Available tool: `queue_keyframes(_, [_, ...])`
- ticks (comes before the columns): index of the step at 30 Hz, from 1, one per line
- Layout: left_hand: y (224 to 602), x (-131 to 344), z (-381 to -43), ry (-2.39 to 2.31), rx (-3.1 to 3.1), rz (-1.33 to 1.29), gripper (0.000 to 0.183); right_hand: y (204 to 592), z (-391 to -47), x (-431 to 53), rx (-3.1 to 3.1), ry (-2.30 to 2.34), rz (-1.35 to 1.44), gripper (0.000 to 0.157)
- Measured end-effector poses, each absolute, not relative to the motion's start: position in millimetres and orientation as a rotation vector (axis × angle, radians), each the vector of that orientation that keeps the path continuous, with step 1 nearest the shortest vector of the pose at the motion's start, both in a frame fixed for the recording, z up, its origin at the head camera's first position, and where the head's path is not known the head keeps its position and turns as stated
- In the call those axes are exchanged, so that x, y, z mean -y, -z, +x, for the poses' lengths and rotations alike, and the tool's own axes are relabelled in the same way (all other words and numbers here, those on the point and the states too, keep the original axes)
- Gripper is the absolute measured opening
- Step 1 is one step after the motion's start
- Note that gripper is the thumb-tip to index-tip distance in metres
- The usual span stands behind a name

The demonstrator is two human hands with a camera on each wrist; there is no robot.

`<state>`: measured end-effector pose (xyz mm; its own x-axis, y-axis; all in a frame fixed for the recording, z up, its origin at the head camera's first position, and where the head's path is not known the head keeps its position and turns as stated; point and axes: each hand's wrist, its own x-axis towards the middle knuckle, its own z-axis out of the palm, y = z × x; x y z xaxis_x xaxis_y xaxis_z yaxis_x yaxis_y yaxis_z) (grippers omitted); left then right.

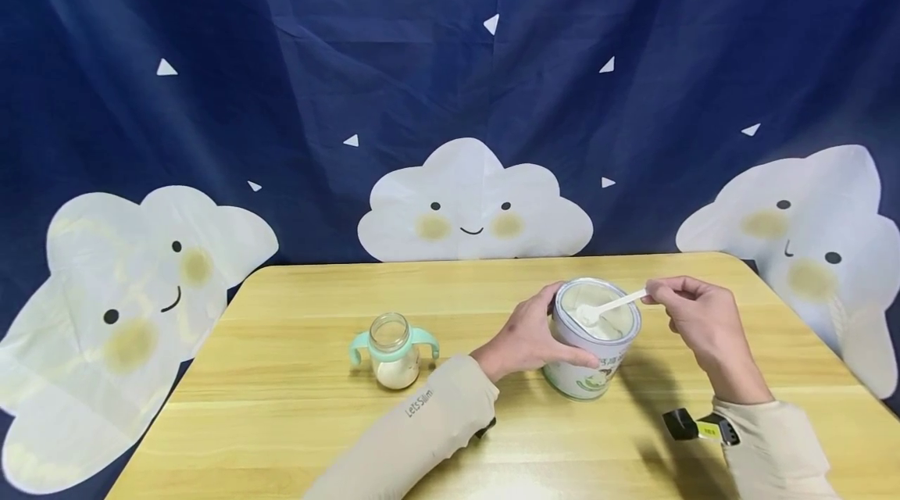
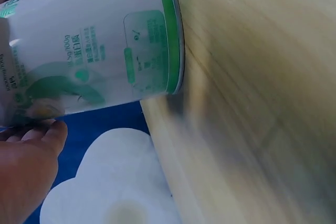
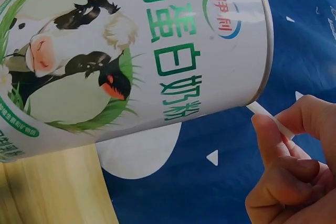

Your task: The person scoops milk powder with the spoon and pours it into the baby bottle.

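My left hand [image 1: 523, 337] grips an open milk powder can [image 1: 578, 379] from its left side, thumb across the front. A cow picture and green lettering cover the can's white wall [image 3: 205, 77] in the right wrist view. Pale powder [image 1: 620, 320] shows inside the can's mouth. The thumb and fingers of my right hand [image 1: 703, 320] pinch the end of a white scoop [image 1: 626, 300], whose bowl lies inside the can at the powder. In the right wrist view the can's rim hides that bowl, leaving only the handle [image 3: 268, 119] visible.
Left of the can, a lidless baby bottle [image 1: 395, 372] with mint-green handles stands upright, some pale contents inside. The light wooden table [image 1: 295, 351] extends around both. Behind its far edge hangs a dark blue curtain [image 1: 422, 78] with smiling clouds.
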<state>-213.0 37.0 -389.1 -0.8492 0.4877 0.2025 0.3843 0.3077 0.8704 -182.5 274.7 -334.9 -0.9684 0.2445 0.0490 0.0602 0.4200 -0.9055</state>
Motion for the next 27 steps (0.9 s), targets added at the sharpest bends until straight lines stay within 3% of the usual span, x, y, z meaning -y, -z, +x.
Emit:
queue_keyframes(8, [365.2, -11.9, -209.0, -1.526, -2.434, 0.746, 0.112, 331.8, -185.3, -277.6, 2.452, -1.643, -0.228, 0.017])
queue_keyframes(27, [349.4, 43.4, -200.7, -1.552, -2.393, 0.738, 0.108, 321.6, -184.5, -276.7, 2.234, -1.982, -0.183, 0.020])
